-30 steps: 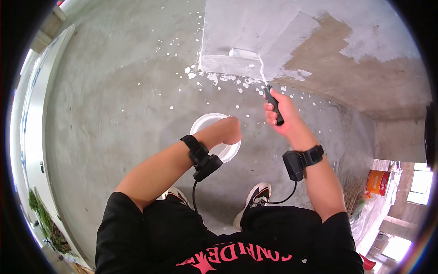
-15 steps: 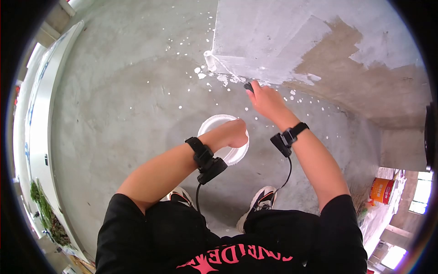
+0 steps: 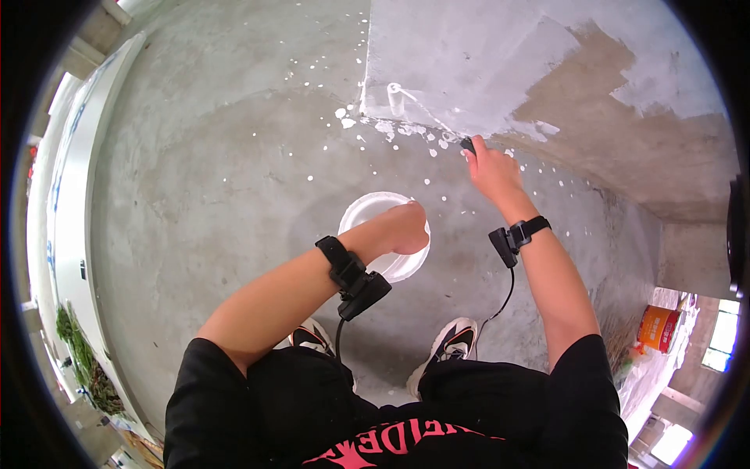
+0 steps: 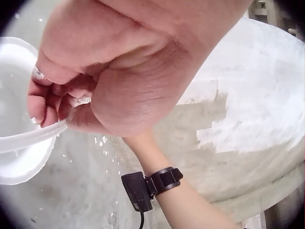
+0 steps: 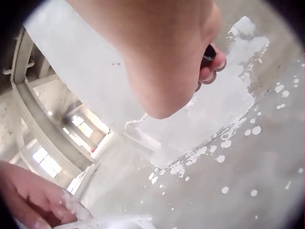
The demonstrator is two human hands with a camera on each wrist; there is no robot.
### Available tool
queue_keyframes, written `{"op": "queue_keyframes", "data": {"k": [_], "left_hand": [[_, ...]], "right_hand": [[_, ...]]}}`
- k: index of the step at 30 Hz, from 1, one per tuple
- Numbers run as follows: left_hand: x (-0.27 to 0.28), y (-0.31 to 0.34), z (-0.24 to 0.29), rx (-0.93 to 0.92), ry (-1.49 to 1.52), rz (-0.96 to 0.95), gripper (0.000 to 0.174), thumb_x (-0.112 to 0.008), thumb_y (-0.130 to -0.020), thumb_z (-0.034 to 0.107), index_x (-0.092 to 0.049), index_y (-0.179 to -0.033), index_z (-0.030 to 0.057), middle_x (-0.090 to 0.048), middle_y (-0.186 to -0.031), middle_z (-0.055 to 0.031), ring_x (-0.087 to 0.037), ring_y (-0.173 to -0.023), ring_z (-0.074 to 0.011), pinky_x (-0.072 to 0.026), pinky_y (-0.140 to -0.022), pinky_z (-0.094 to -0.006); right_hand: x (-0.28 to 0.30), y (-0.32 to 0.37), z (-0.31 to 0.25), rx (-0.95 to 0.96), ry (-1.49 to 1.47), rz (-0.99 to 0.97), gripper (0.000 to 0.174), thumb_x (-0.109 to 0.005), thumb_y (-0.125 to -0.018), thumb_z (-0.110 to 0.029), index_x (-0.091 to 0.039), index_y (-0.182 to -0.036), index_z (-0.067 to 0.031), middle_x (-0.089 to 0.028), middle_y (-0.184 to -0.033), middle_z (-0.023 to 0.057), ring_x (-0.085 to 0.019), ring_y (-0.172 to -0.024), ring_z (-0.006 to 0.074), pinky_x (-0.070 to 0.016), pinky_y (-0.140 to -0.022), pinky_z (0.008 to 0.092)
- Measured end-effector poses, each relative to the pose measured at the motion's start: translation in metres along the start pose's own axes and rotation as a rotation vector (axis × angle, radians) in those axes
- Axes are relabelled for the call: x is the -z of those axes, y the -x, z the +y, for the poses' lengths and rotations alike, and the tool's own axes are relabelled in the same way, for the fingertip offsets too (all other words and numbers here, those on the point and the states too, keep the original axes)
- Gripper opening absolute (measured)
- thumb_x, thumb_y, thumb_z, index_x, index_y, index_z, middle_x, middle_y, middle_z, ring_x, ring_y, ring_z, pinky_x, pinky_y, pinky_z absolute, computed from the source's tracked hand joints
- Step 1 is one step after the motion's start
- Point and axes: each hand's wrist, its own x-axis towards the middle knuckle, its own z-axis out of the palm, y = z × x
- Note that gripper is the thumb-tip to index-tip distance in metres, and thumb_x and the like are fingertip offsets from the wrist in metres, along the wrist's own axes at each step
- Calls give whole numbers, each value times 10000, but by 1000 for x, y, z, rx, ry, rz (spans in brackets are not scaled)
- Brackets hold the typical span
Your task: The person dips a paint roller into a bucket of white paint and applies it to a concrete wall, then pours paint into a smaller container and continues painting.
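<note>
In the head view my right hand (image 3: 498, 172) grips the black handle (image 3: 468, 145) of a paint roller, its fingers curled round it. The white roller sleeve (image 3: 397, 100) lies against the low part of the wall, close to its left edge. The right wrist view also shows the sleeve (image 5: 143, 139), with the hand hiding most of the frame. My left hand (image 3: 402, 227) holds a white bucket (image 3: 361, 205) over the floor. Its fingers curl round the bucket's white plastic handle (image 4: 31, 139) in the left wrist view.
White paint covers much of the wall (image 3: 469, 55), beside a bare brown-grey patch (image 3: 570, 86). Paint spots (image 3: 384, 129) dot the concrete floor along the wall's foot. An orange-red tub (image 3: 658, 328) stands at the right. A long white panel (image 3: 82, 195) lines the left.
The roller first slid left to the wall's edge and turned more upright, then shifted back right a little. My right hand moved with it. The left hand stays at the bucket.
</note>
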Motion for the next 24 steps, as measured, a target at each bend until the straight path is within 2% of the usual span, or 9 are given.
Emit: {"op": "queue_keyframes", "data": {"k": [5, 14, 20, 24], "left_hand": [[-8, -4, 4, 35, -12, 39, 286, -504, -699, 9, -579, -914, -165, -618, -892, -332, -629, -814, -443, -492, -699, -470], [-10, -7, 3, 40, -65, -66, 257, -492, -712, 5, -583, -909, -132, -620, -869, -310, -627, -804, -430, -485, -675, -455], [-16, -8, 1, 91, -29, -3, 205, -472, -737, 6, -570, -882, -99, -621, -856, -278, -628, -808, -392, -473, -682, -438], [-19, -11, -2, 98, 6, -28, 210, -471, -763, 22, -556, -927, -79, -612, -863, -247, -612, -816, -349, -461, -702, -410]], "right_hand": [[5, 21, 31, -76, 35, 56, 322, -403, -968, -364, -442, -1172, -119, -661, -781, 165, -650, -746, 387, -506, -653, 497], [6, 53, 109, -155, 52, 157, 280, -434, -956, -350, -458, -1121, -125, -658, -784, 173, -637, -734, 402, -498, -631, 510], [-16, 77, 166, -237, 20, 228, 286, -424, -960, -347, -452, -1117, -110, -655, -787, 190, -631, -740, 414, -492, -634, 522], [-30, 95, 197, -329, 1, 237, 292, -425, -959, -350, -468, -1102, -100, -655, -790, 196, -628, -742, 423, -489, -635, 527]]}}
